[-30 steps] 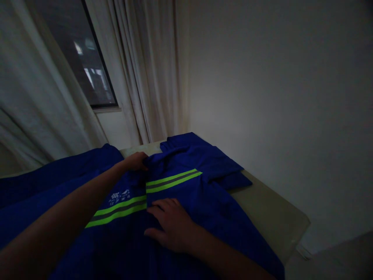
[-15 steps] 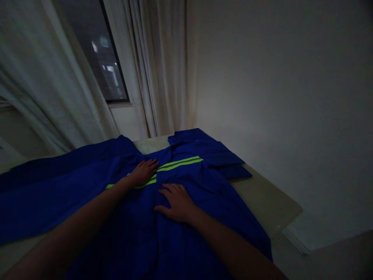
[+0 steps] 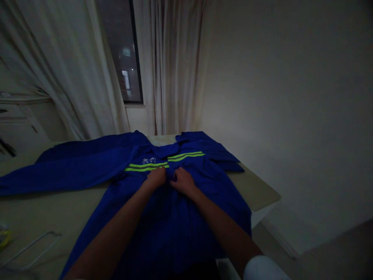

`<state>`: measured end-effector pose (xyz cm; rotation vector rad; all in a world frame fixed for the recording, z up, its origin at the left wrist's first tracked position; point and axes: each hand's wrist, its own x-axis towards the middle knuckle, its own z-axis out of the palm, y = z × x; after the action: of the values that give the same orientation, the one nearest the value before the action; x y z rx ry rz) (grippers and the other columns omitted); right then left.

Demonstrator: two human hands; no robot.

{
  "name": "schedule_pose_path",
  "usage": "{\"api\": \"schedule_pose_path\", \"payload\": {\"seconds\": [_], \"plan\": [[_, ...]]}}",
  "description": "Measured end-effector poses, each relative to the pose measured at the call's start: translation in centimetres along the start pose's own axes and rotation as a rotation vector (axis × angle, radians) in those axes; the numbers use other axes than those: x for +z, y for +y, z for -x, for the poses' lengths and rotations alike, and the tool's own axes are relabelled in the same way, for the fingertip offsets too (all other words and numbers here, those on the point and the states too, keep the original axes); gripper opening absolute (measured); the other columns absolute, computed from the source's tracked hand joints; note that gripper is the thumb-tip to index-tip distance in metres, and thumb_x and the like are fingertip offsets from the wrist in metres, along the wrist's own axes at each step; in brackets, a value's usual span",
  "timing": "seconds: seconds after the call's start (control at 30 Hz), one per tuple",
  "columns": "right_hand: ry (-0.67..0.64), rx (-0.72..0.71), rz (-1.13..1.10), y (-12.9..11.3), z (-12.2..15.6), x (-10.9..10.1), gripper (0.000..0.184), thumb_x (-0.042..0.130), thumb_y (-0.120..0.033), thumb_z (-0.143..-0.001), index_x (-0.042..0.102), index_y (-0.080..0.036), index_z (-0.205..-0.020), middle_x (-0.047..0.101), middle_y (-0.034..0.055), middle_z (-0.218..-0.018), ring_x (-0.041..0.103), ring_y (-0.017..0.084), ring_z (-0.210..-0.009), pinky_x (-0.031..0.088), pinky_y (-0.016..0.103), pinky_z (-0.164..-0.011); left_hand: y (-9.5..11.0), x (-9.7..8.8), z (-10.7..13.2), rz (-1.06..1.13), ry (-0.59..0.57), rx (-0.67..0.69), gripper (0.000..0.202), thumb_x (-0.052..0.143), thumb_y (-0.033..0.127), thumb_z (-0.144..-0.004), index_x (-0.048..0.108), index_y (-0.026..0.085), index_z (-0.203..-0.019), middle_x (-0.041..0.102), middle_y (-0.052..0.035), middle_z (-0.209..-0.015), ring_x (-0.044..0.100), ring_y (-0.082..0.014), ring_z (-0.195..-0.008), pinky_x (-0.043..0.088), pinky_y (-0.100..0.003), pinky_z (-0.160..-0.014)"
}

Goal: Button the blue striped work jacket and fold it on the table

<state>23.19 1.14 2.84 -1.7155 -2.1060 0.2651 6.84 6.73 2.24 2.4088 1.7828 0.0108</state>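
Observation:
A blue work jacket (image 3: 175, 221) with two neon-green reflective stripes across the chest lies front up on a pale table (image 3: 256, 190). One sleeve stretches out to the left, the other is folded at the far right. My left hand (image 3: 156, 177) and my right hand (image 3: 182, 181) sit side by side on the jacket's front opening just below the stripes. Both hands have their fingers curled, pinching the fabric at the centre seam. What lies between the fingertips is too dark to make out beyond the cloth.
A white wire hanger (image 3: 32, 247) lies on the table at the lower left. Pale curtains (image 3: 171, 66) and a dark window (image 3: 128, 58) stand behind the table. A bare wall is on the right, with the table's right edge near the floor gap.
Both hands have drawn together at the jacket's centre, going from flat on the cloth to curled and pinching. The view has swung left and back, showing more table and the hanger.

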Motion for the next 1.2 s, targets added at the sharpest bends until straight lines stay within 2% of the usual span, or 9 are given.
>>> {"api": "schedule_pose_path", "payload": {"seconds": [0.07,0.17,0.33,0.43,0.53,0.67,0.77,0.93,1.2], "plan": [[0.083,0.108,-0.117,0.4,0.0,0.1,0.015,0.066,-0.019,-0.081,0.068,-0.019,-0.096,0.07,0.0072,-0.101,0.066,0.022,-0.096,0.049,0.032,-0.084,0.8,1.0,1.7,0.021,0.09,-0.068,0.043,0.04,0.021,-0.097,0.061,0.014,-0.134,0.062,-0.0267,-0.139,0.06,-0.0388,-0.13,0.048,-0.059,-0.102],[0.263,0.199,-0.382,1.7,0.2,0.7,0.033,0.054,-0.009,-0.078,0.065,-0.02,-0.107,0.072,0.0044,-0.101,0.068,0.019,-0.095,0.051,0.03,-0.085,1.3,2.2,3.7,0.084,0.257,-0.088,0.047,0.034,0.032,-0.103,0.059,0.021,-0.141,0.048,-0.0187,-0.158,0.043,-0.0372,-0.146,0.032,-0.066,-0.116],[0.328,0.089,-0.483,3.4,-0.1,2.0,0.038,0.046,-0.008,-0.076,0.069,-0.021,-0.103,0.074,0.0056,-0.107,0.068,0.02,-0.105,0.051,0.037,-0.098,0.9,2.7,4.2,0.173,0.23,0.214,0.042,0.041,0.033,-0.103,0.061,0.032,-0.14,0.057,-0.0056,-0.154,0.047,-0.0256,-0.144,0.021,-0.057,-0.125],[0.287,0.084,-0.441,3.3,-0.2,2.3,0.03,0.056,-0.017,-0.081,0.07,-0.019,-0.107,0.075,0.0083,-0.111,0.069,0.023,-0.106,0.051,0.038,-0.099,1.1,2.1,4.0,0.167,0.237,0.268,0.039,0.045,0.03,-0.102,0.063,0.03,-0.136,0.063,-0.0062,-0.145,0.055,-0.0244,-0.134,0.032,-0.049,-0.12],[0.25,0.125,-0.402,3.0,-0.2,2.2,0.039,0.068,-0.025,-0.081,0.067,-0.019,-0.119,0.074,0.0081,-0.109,0.069,0.023,-0.1,0.053,0.037,-0.092,1.6,1.2,4.1,0.145,0.26,0.214,0.031,0.049,0.03,-0.1,0.07,0.026,-0.122,0.069,-0.0089,-0.129,0.06,-0.0267,-0.121,0.046,-0.042,-0.103],[0.176,0.103,-0.344,2.9,-0.8,1.5,0.038,0.063,-0.018,-0.083,0.068,-0.023,-0.12,0.075,0.0042,-0.105,0.07,0.021,-0.095,0.052,0.036,-0.093,2.2,0.8,4.2,0.121,0.296,0.129,0.026,0.049,0.028,-0.101,0.072,0.024,-0.112,0.071,-0.0103,-0.119,0.062,-0.0278,-0.116,0.048,-0.04,-0.094],[0.143,0.105,-0.374,3.4,-1.4,0.9,0.052,0.057,-0.008,-0.078,0.065,-0.023,-0.127,0.074,0.003,-0.104,0.069,0.02,-0.095,0.052,0.034,-0.092,2.2,1.0,4.0,0.11,0.311,0.117,0.026,0.047,0.029,-0.103,0.071,0.023,-0.112,0.07,-0.0117,-0.118,0.062,-0.0279,-0.116,0.047,-0.041,-0.095],[0.171,0.106,-0.48,4.1,-1.3,1.0,0.042,0.053,-0.01,-0.074,0.072,-0.022,-0.11,0.075,0.0031,-0.109,0.069,0.02,-0.102,0.052,0.034,-0.095,1.6,1.4,3.7,0.166,0.281,0.124,0.029,0.047,0.03,-0.103,0.072,0.025,-0.117,0.07,-0.0101,-0.118,0.061,-0.0273,-0.116,0.046,-0.04,-0.095],[0.279,0.232,-0.568,4.9,-1.2,1.8,0.015,0.057,-0.025,-0.075,0.071,-0.019,-0.077,0.075,0.0075,-0.086,0.068,0.025,-0.09,0.05,0.037,-0.091,1.4,1.3,4.1,0.205,0.288,0.095,0.028,0.048,0.028,-0.102,0.075,0.024,-0.111,0.07,-0.0089,-0.115,0.061,-0.0264,-0.114,0.045,-0.038,-0.094]]}}
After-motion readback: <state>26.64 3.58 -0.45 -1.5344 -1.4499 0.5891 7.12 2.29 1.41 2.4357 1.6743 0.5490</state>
